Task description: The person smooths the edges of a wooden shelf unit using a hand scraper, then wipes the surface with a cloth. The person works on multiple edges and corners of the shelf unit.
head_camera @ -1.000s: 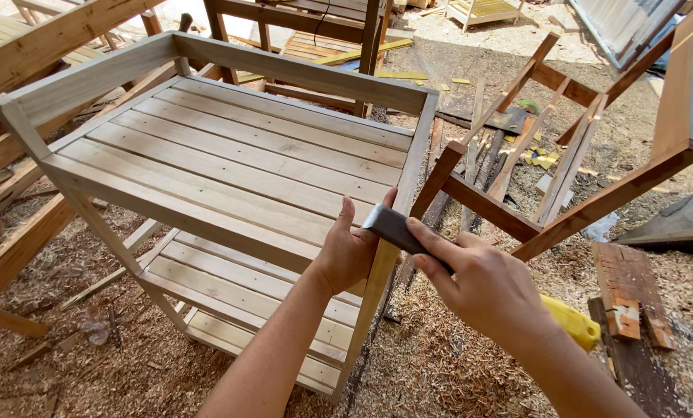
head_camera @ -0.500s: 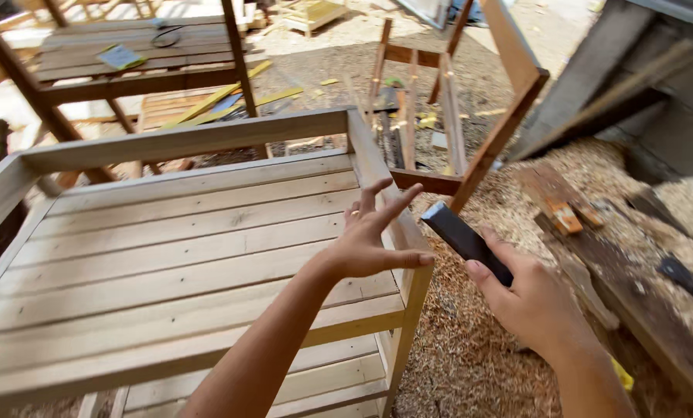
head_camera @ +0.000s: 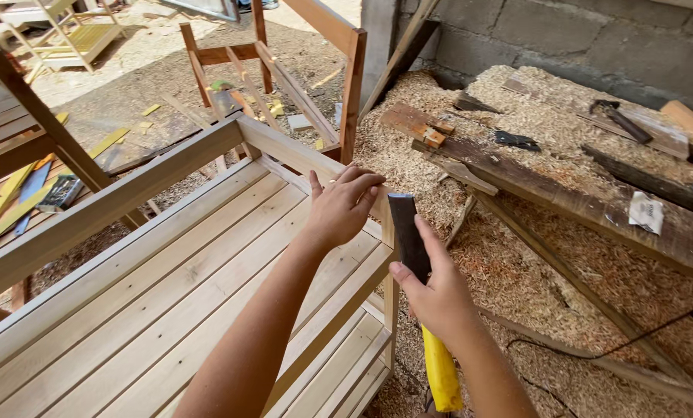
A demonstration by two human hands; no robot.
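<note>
Since before, both hands reach the shelf [head_camera: 168, 263] corner: left hand [head_camera: 343, 205] rests open on it, right hand [head_camera: 439, 298] clamps the hammer [head_camera: 408, 232], ready for tapping that joint.

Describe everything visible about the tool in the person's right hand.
The yellow-handled tool with a dark flat metal blade stands nearly upright beside the corner of the pale slatted wooden shelf frame. The right hand grips it at mid-length, hiding the join; the yellow handle hangs below. The left hand rests on the frame's corner, close to the blade.
</note>
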